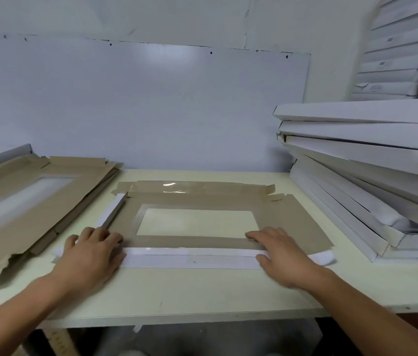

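A flat brown cardboard box blank (197, 199) with a clear rectangular window lies in the middle of the pale table (202, 299). Its near flap (190, 258) is folded over and shows white. My left hand (89, 255) presses down on the flap's left end, fingers curled over the fold. My right hand (279, 255) lies flat on the right end, fingers on the brown panel and thumb on the white flap. The blank's left side flap (111, 210) stands partly raised, white side out.
A pile of several more brown window blanks (23, 201) lies on the left of the table. Stacked white folded boxes (372, 181) lean at the right, with more behind them. A white board (138, 106) backs the table. The table's front edge runs just below my wrists.
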`<state>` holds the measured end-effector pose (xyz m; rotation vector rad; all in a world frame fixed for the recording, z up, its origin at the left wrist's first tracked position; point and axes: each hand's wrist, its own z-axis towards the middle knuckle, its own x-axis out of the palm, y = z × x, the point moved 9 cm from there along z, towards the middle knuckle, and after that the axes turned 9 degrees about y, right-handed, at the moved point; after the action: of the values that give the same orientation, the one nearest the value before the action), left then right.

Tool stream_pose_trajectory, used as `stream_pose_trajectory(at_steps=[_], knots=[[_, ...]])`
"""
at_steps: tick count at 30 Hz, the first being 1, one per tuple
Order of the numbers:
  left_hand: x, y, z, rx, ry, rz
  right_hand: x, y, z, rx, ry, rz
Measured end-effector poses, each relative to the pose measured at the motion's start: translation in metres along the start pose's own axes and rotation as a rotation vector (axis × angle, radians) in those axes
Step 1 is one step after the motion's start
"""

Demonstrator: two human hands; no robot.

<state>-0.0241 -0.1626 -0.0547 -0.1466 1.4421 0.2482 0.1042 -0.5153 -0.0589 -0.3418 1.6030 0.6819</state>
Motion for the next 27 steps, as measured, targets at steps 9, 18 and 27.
stream_pose_trajectory(at_steps=[9,18,27], knots=[[0.036,-0.143,-0.008,0.514,0.382,-0.177,0.068,0.121,0.021,-0.153,0.379,-0.042],[0.049,-0.049,-0.003,0.36,0.512,-0.113,0.06,0.03,0.007,-0.033,0.349,-0.061],[0.032,0.057,0.01,0.14,0.185,-0.052,0.034,-0.059,-0.03,0.101,0.31,-0.08]])
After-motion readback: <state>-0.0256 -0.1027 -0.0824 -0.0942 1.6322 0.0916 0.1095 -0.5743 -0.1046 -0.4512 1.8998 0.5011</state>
